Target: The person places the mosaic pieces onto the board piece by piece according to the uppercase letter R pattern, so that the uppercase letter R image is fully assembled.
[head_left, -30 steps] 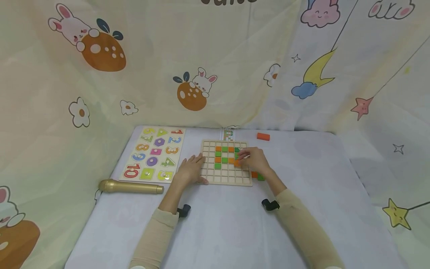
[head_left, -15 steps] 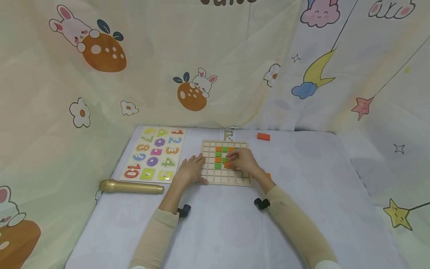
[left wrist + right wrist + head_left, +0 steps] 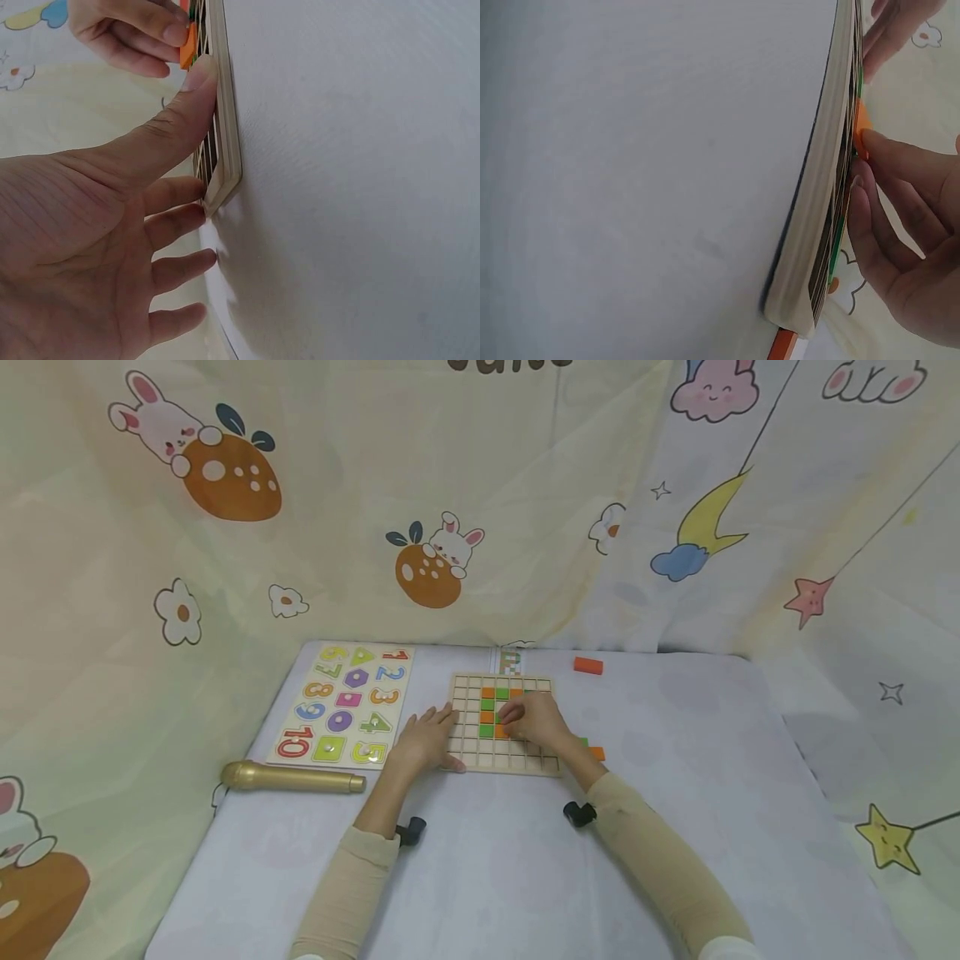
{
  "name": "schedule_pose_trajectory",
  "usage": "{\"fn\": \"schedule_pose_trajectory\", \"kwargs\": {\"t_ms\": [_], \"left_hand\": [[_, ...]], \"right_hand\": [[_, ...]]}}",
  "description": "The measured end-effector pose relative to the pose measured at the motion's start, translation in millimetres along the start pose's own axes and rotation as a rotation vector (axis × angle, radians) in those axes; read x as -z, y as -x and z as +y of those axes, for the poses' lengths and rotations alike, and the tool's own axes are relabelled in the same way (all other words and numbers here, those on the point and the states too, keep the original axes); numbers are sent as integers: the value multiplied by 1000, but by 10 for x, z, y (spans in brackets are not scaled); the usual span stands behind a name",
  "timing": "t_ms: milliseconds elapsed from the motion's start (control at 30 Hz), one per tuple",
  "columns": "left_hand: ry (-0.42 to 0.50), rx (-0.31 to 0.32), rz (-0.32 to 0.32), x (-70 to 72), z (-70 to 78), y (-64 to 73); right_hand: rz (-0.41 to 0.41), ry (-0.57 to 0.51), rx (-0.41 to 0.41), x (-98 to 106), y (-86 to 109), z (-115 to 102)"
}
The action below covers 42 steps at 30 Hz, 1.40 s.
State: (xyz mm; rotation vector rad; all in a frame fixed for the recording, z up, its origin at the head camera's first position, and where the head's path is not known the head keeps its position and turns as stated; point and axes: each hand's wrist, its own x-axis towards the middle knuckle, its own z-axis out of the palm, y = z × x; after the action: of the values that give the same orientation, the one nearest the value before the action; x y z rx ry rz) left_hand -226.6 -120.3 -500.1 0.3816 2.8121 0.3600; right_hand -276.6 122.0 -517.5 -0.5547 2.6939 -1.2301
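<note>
A wooden grid board lies on the table, with green tiles and orange tiles set in some of its squares. My left hand rests against the board's left edge with fingers spread, its thumb along the near rim. Over the middle of the grid, my right hand pinches an orange tile, which sits tilted beside a green tile in the head view. Part of the pattern is hidden beneath the right hand.
Loose orange blocks lie right of the board, partly behind the right wrist. An orange piece and a small pattern card are at the back. A number puzzle and a gold microphone lie left.
My right hand has moved left across the grid with the orange tile, from the right-hand column to beside the lowest green tile. The left hand has stayed in place.
</note>
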Motion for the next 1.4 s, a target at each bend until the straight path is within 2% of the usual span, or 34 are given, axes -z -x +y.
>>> {"fn": "schedule_pose_trajectory", "kwargs": {"t_ms": [500, 1067, 1200, 1400], "left_hand": [[-4, -8, 6, 4, 8, 7], [-19, -10, 3, -21, -7, -12], [-12, -7, 0, -5, 8, 0], [-19, -6, -1, 2, 12, 19]], "right_hand": [[9, 13, -7, 66, 75, 11], [145, 48, -72, 583, 436, 285], [128, 86, -111, 691, 534, 342], [22, 144, -159, 821, 663, 423]]}}
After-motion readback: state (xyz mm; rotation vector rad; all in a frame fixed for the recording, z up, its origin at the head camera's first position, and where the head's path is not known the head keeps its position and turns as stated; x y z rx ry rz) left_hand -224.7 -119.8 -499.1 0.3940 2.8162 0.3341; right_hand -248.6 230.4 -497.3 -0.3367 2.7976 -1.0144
